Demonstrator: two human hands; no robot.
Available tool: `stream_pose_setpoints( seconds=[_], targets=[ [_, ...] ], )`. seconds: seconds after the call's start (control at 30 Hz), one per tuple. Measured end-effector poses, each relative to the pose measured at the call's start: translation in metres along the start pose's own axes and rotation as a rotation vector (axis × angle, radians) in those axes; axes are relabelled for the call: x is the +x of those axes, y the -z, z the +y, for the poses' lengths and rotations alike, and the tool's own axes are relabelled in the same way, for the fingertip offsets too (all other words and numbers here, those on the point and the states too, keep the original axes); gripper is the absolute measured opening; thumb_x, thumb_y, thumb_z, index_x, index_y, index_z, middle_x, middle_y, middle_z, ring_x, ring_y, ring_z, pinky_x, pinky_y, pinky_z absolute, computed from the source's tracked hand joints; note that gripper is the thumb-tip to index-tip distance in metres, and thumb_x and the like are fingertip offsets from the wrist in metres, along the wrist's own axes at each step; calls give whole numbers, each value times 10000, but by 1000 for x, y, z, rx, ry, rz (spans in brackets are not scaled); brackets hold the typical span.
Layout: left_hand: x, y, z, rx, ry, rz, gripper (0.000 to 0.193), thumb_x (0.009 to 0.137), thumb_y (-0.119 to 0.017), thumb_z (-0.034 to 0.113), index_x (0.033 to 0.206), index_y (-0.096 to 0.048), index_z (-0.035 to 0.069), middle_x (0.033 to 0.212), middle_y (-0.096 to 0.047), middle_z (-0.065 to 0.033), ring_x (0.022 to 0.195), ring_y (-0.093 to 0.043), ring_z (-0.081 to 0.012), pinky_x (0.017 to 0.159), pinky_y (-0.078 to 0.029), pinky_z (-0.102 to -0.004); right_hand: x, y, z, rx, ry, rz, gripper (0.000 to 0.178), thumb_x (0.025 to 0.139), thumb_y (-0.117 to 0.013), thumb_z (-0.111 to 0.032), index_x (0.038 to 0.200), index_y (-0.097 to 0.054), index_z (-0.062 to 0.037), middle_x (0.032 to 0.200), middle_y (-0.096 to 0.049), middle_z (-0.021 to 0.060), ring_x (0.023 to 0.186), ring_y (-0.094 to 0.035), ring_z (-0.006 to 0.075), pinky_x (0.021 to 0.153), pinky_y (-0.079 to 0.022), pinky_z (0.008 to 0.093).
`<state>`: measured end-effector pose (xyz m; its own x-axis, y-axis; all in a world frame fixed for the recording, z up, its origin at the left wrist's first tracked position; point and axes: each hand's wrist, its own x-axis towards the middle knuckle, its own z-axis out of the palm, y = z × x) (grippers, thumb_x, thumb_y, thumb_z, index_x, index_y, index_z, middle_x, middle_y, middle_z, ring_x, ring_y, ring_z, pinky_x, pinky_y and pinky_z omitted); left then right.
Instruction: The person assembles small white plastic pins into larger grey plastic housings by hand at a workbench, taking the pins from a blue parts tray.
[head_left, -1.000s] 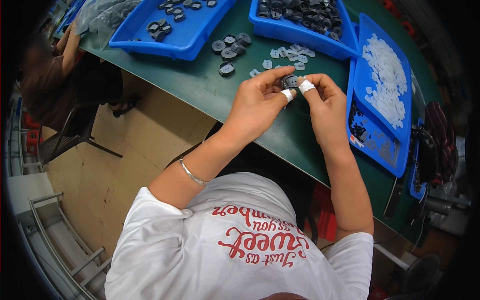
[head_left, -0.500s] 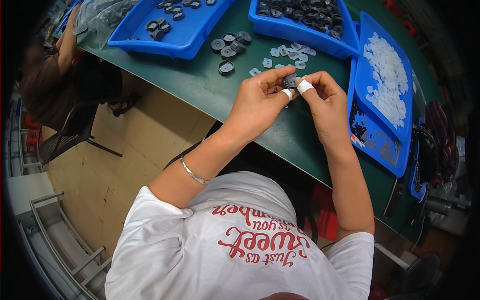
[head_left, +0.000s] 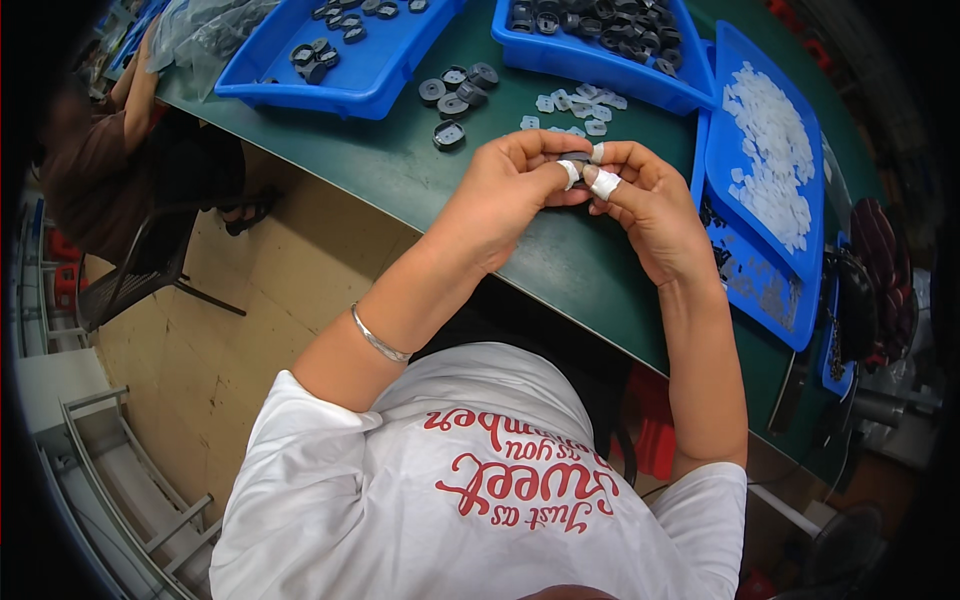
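Pinching dark part between left hand and right hand, both grips narrow.

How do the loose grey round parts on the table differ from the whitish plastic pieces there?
Colour: the round parts are dark grey, the plastic pieces whitish. Shape: the round parts look thick and chunky, the plastic pieces thin and flat. Size: a round part looks larger than a plastic piece. Both lie loose on the green table.

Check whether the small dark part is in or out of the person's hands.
In: the dark part sits between the left hand and the right hand, mostly hidden by them; only a dark edge shows.
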<state>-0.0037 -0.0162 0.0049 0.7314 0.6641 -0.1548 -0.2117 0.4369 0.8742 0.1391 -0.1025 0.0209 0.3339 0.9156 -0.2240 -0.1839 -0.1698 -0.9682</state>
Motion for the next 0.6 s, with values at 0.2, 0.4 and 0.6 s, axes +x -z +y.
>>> stream_pose_setpoints(
  seconds=[0.2,0.4,0.6],
  targets=[
    [2,2,0,-20,26,31,246,882,-520,-18,1116,-575,-68,1025,-638,-127,880,-648,-155,780,-554,-259,0,-1,1,-64,51,-29,215,848,-630,-24,1049,-586,38,896,-612,66,811,-600,129,743,-503,244],
    [3,0,-11,154,-73,19,261,881,-520,-49,1138,-557,-73,994,-636,-132,832,-648,-138,747,-553,-231,-2,-4,1,-100,69,1,199,860,-629,-16,1046,-594,45,903,-630,77,805,-628,132,747,-526,247],
    [3,12,3,56,12,-55,291,879,-519,-52,1168,-537,-82,1026,-627,-143,827,-661,-146,790,-555,-237,1,-2,2,-117,48,-23,183,874,-632,-50,1033,-612,39,888,-643,70,786,-620,119,715,-515,239]
  ],
)
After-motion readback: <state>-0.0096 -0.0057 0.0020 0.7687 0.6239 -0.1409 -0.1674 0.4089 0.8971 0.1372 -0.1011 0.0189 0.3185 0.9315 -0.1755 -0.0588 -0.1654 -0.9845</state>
